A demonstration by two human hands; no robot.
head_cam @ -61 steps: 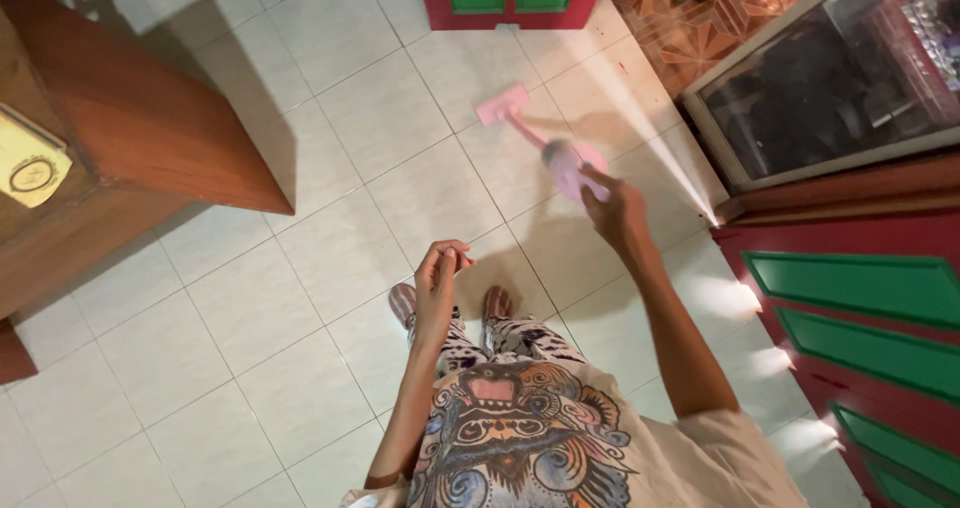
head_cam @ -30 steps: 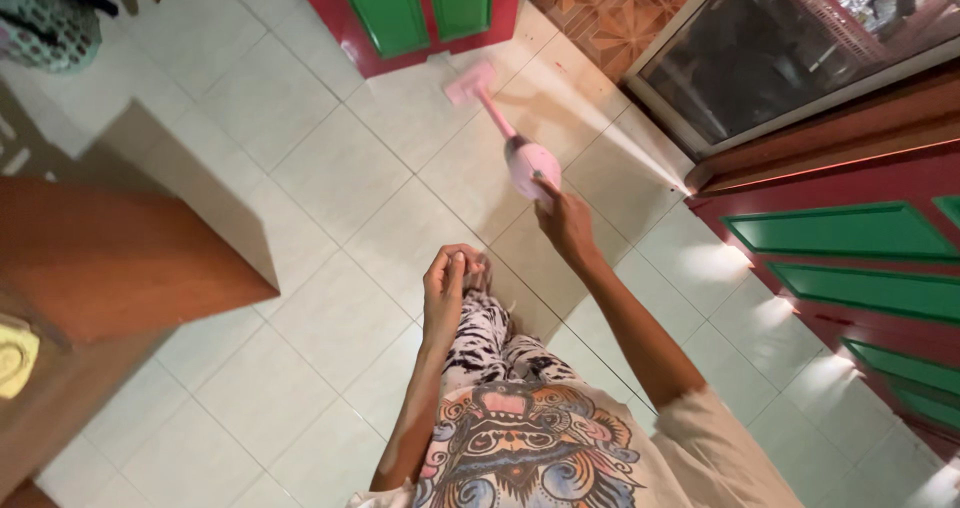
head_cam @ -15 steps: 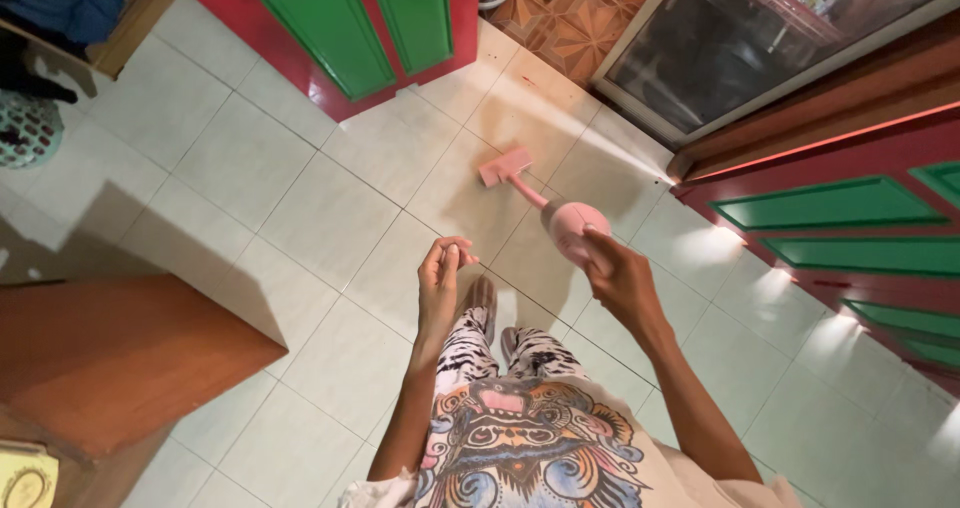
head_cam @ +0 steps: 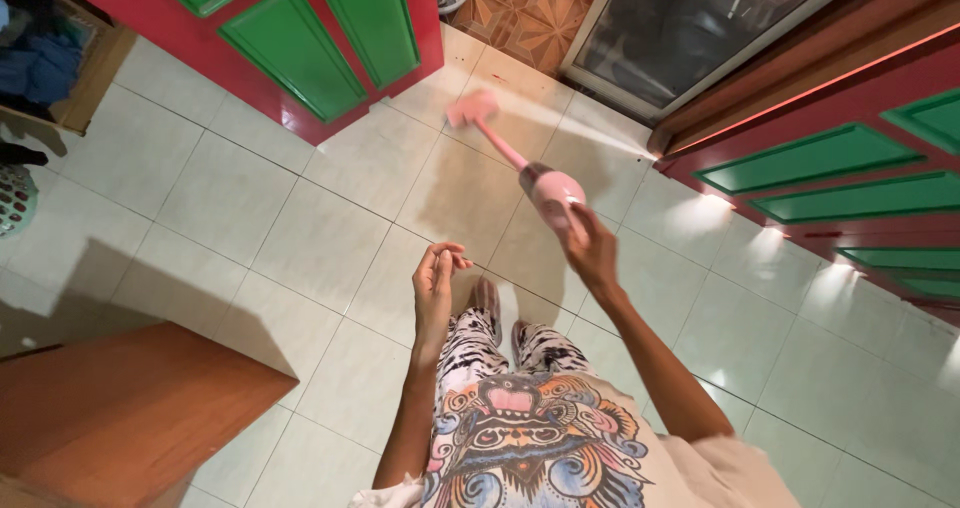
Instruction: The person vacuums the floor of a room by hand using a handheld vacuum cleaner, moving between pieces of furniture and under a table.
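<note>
**Pink stick vacuum on tiled floor**

Left: wooden furniture corner [head_cam: 120,418], then the red and green door [head_cam: 300,48]. Left hand [head_cam: 435,283] raised mid-frame, fingers pinched together, nothing visibly held. Right hand [head_cam: 590,248] grasps the pink vacuum [head_cam: 545,188] by its body; the wand slants to the head on the pale tiles [head_cam: 200,218] near the glass cabinet [head_cam: 690,28].
</note>
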